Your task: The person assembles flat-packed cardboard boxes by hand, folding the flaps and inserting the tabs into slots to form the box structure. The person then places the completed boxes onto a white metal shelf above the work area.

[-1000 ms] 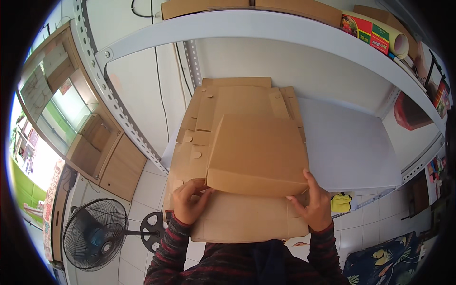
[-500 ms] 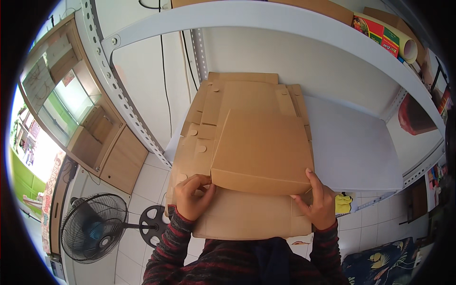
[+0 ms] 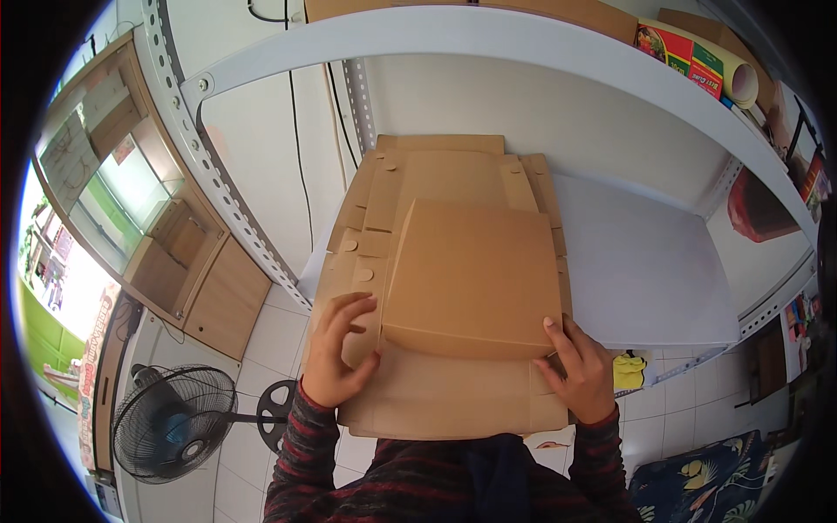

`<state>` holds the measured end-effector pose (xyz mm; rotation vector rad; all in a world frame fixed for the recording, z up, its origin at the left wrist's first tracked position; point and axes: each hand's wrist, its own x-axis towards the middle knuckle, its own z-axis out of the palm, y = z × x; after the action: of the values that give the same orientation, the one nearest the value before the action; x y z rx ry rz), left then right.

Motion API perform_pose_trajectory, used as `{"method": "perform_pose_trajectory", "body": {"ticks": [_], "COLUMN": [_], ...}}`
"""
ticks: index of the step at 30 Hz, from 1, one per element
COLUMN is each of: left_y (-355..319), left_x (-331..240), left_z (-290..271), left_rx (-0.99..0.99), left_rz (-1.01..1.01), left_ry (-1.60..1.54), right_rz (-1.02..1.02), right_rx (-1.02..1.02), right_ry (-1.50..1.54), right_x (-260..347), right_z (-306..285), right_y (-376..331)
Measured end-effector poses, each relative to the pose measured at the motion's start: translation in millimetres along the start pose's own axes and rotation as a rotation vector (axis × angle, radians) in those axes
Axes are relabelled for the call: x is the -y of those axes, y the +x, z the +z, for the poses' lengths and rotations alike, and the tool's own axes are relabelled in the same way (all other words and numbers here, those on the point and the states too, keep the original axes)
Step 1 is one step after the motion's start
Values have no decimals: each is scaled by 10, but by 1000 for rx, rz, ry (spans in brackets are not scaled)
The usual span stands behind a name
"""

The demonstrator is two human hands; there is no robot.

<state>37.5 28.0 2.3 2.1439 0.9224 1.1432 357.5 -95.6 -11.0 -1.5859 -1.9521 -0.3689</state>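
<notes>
A flat brown cardboard box blank [image 3: 445, 183] lies on a white shelf [image 3: 645, 261], its near part hanging over the shelf's front edge. A large panel [image 3: 475, 279] of it is folded over on top. My left hand [image 3: 336, 353] presses and pinches a side flap at the panel's near left corner. My right hand [image 3: 580, 370] grips the panel's near right corner, thumb on top.
A grey metal upright [image 3: 218, 166] frames the shelf at left, and an upper shelf [image 3: 523, 44] carries a rolled colourful package [image 3: 697, 61]. A black floor fan [image 3: 170, 423] stands on the tiled floor at lower left. A red container [image 3: 763, 209] sits at far right.
The view has shifted a little. My left hand has moved onto the left side flap, fingers curling over it. The folded panel stays down under both hands.
</notes>
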Motion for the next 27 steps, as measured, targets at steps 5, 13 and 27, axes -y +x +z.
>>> {"method": "perform_pose_trajectory", "body": {"ticks": [5, 13, 27], "left_y": [38, 43, 174], "left_x": [-83, -13, 108], "left_z": [-30, 12, 136], "left_rx": [30, 68, 193], "left_rz": [118, 128, -138], "left_ry": [173, 239, 120], "right_rz": [-4, 22, 273], "right_rx": [-31, 37, 115], "right_ry": [51, 135, 567], "right_x": [92, 90, -8], "right_z": [-100, -30, -91], "right_y": [102, 73, 42]}}
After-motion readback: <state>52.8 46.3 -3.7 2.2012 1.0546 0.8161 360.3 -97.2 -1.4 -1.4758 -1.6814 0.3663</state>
